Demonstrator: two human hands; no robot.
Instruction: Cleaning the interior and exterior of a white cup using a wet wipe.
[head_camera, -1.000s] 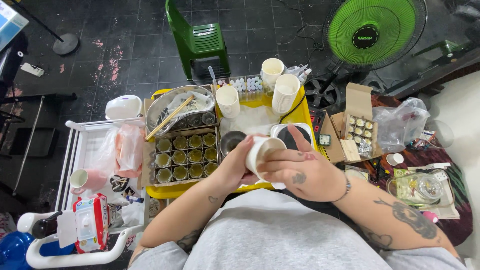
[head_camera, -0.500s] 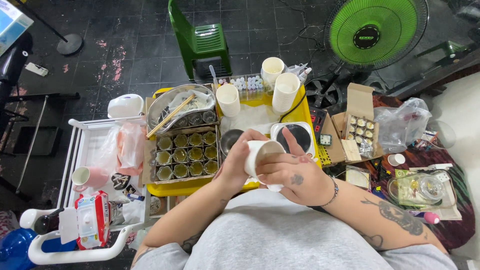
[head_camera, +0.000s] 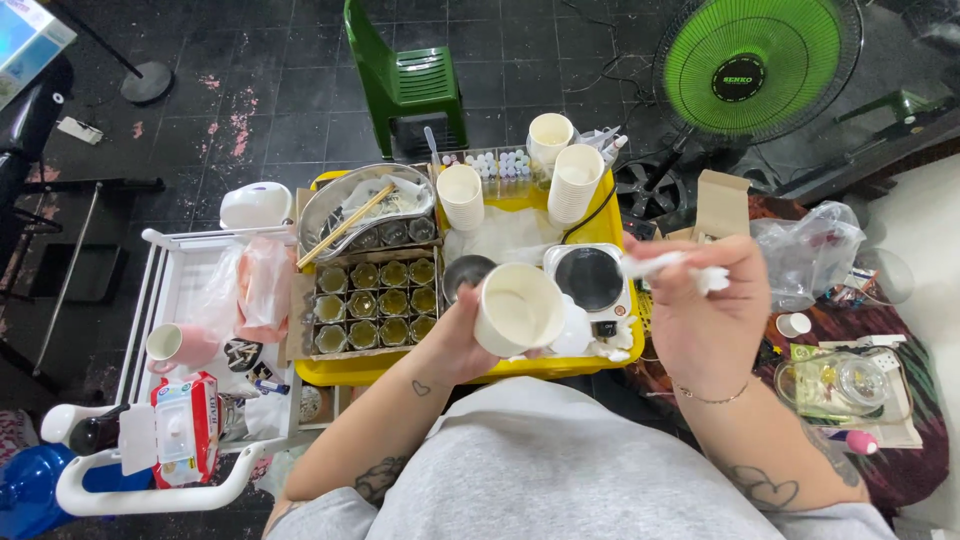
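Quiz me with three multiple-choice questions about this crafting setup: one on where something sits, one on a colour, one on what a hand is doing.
1. Where is the hot plate?
A. on the yellow tray
B. on the white cart
C. on the green chair

2. What colour is the fan?
A. red
B. green
C. blue

3. What does the left hand do?
A. rests empty
B. grips chopsticks
C. holds a white cup

Answers: 1 A, the hot plate stands at the tray's right part. 2 B, its grille is bright green. 3 C, the fingers wrap the tilted cup, while the right hand holds a white wad.
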